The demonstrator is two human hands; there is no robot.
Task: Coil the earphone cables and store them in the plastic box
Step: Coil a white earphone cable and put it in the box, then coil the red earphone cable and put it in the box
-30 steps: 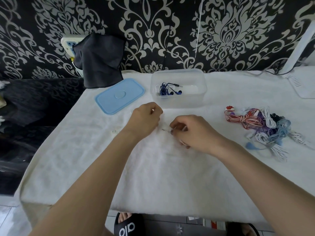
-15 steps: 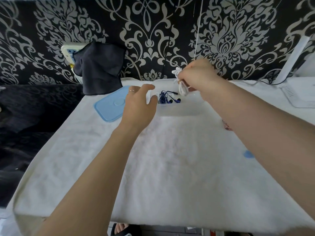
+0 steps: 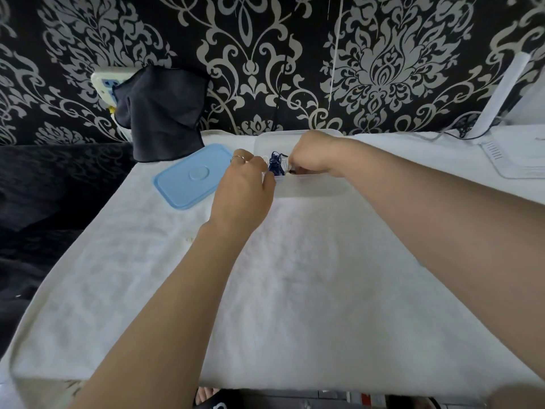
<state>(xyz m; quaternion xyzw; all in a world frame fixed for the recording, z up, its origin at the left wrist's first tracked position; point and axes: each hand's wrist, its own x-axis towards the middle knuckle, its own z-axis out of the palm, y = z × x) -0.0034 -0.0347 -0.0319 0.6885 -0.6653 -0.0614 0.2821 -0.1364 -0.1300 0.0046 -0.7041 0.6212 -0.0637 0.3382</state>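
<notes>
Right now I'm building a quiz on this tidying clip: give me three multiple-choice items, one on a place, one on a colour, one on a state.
1. Where does the lid lie?
A. left of the plastic box
B. on the box
C. on the floor

2. What colour are the earphones in the box?
A. red
B. dark blue
C. green

3. What is the right hand doing?
A. resting flat on the cloth
B. holding the lid
C. reaching into the box

Answers: 1 A, it lies on the white cloth beside the box; 2 B, a dark blue bundle shows inside; 3 C, its fingers dip below the rim.

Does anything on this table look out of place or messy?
Nothing stands out. The blue lid lies flat beside the open plastic box, where the right hand reaches in near the coiled blue earphones.
</notes>
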